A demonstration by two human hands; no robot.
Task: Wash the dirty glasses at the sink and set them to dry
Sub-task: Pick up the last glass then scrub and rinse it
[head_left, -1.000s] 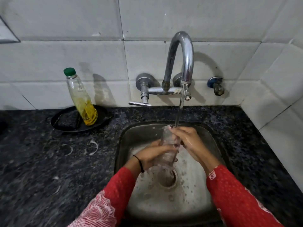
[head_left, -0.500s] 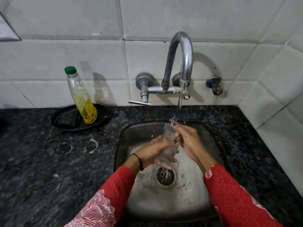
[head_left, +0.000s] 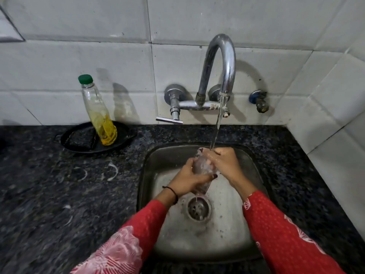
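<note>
A clear drinking glass is held over the steel sink, its mouth tilted up toward the tap. My left hand grips its lower body from the left, fingers curled round it. My right hand wraps the upper part and rim from the right. Water runs from the curved chrome tap in a thin stream onto the rim and my right fingers. Much of the glass is hidden by both hands.
The drain lies below the glass. A bottle of yellow liquid with a green cap stands on a black dish at the back left of the dark granite counter. Tiled walls close the back and right.
The glass and both hands have risen slightly toward the tap, uncovering the drain. My right hand has slid further over the rim.
</note>
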